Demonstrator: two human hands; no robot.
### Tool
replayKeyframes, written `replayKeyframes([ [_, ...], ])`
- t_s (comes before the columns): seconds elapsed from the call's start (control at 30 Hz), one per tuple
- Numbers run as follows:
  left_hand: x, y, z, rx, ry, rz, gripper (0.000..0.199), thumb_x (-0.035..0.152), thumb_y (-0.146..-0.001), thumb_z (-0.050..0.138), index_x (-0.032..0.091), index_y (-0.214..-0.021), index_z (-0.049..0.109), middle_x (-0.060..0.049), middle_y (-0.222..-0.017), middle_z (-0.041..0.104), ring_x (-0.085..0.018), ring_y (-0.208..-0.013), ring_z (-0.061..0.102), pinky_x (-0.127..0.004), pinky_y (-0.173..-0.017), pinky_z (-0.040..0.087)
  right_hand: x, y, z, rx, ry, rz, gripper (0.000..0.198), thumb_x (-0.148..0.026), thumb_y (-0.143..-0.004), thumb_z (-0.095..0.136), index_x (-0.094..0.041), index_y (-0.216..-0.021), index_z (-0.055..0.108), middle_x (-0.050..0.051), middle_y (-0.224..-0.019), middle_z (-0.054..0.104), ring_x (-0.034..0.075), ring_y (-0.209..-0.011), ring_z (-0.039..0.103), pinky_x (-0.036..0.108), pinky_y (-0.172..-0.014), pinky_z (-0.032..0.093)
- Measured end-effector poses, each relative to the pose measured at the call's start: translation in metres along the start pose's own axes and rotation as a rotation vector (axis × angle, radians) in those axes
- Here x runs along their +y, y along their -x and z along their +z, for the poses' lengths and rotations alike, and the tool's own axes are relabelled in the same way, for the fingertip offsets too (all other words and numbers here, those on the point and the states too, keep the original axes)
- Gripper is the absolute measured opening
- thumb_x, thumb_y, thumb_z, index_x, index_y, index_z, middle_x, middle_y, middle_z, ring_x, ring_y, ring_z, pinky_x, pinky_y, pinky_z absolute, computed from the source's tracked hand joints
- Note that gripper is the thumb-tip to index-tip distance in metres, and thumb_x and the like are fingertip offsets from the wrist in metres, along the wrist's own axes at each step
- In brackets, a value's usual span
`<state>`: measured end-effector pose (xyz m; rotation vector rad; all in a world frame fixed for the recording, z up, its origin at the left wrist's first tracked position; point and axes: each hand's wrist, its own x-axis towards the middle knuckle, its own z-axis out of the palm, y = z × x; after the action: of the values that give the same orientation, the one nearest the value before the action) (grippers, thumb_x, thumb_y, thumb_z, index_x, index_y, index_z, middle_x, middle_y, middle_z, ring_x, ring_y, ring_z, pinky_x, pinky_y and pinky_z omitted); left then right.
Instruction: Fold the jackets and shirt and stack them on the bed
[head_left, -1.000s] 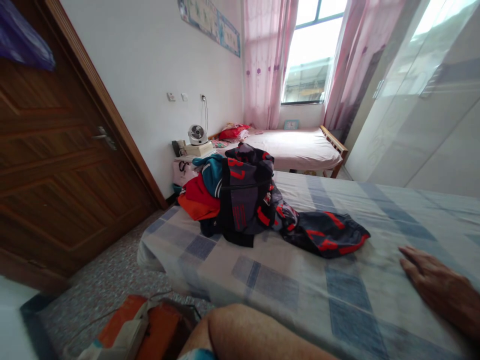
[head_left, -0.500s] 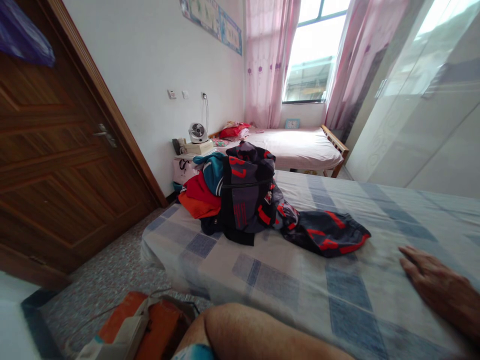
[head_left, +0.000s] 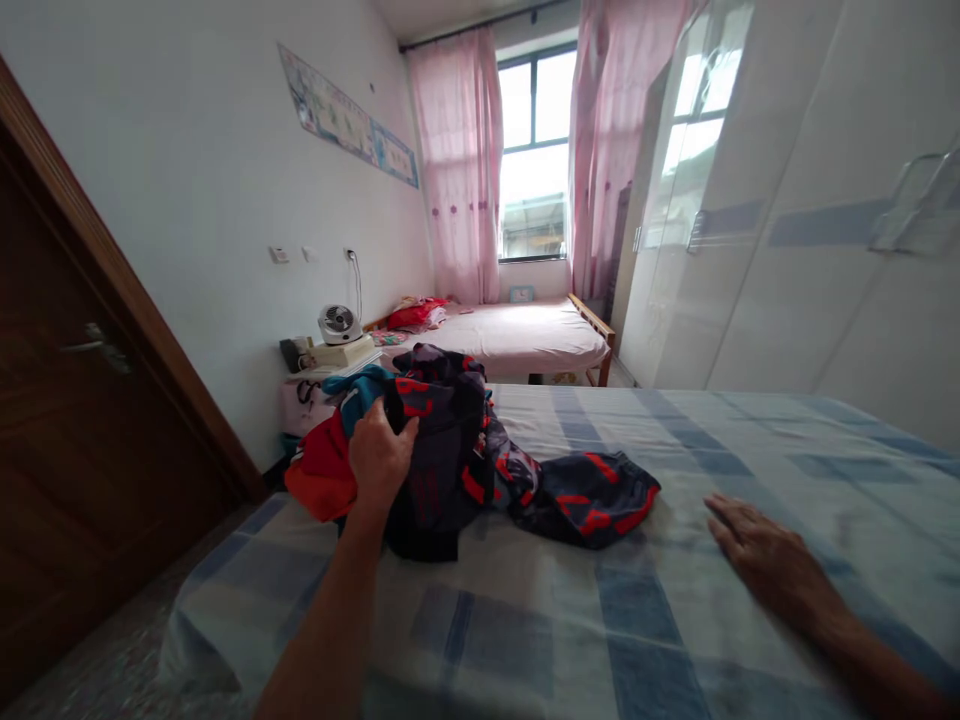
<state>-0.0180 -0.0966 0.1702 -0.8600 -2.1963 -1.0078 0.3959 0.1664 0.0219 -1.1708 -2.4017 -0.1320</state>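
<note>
Dark grey-and-red clothing (head_left: 450,455) lay heaped near the bed's (head_left: 517,610) left edge. Left hand (head_left: 377,455) was at the heap — fingers bent, tips obscured, grip undetermined. Right hand (head_left: 765,550) lay flat, fingers extended — forearm cut off.

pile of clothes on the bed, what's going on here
A person's left hand is at the edge of a dark garment with red markings heaped on the checked sheet; whether it grips the cloth is hard to tell. Teal cloth and red and orange cloth lie beside it. The right hand holds nothing and rests on the sheet, apart from the dark, red-marked piece stretching toward it.
</note>
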Motion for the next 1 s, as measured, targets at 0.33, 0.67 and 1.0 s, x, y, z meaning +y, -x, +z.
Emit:
replayKeyframes([
  [0.33, 0.103, 0.118, -0.007, -0.471, 0.241, 1.001, 0.016, 0.020, -0.077, 0.057, 0.020, -0.094, 0.056, -0.001, -0.081, 0.057, -0.018, -0.077, 0.052, -0.031, -0.069, 0.043, 0.003, -0.003, -0.003, -0.104, -0.073, 0.011, 0.057, -0.041, -0.083, 0.031, -0.008, -0.118, 0.061, 0.017, -0.128, 0.057, 0.029, -0.121, 0.051, 0.045, -0.104, 0.038],
  [0.67, 0.092, 0.155, -0.018, -0.743, 0.426, 0.958, 0.030, 0.031, -0.085, 0.056, 0.024, -0.114, 0.054, -0.003, -0.104, 0.060, -0.017, -0.093, 0.056, -0.030, -0.083, 0.045, -0.087, -0.043, -0.047, -0.276, -0.632, 0.203, 0.073, -0.059, -0.080, 0.045, -0.015, -0.137, 0.042, 0.013, -0.136, 0.050, 0.028, -0.118, 0.054, 0.039, -0.100, 0.041],
  [1.0, 0.016, 0.044, 0.037, -0.631, 0.290, 0.478, 0.032, 0.017, -0.090, 0.037, 0.018, -0.107, 0.063, -0.007, -0.115, 0.061, -0.018, -0.107, 0.057, -0.032, -0.095, 0.045, -0.137, -0.041, -0.046, -0.534, -1.085, -0.014, 0.039, -0.052, -0.076, 0.055, -0.017, -0.091, 0.065, 0.005, -0.080, 0.068, 0.022, -0.075, 0.063, 0.032, -0.066, 0.050],
])
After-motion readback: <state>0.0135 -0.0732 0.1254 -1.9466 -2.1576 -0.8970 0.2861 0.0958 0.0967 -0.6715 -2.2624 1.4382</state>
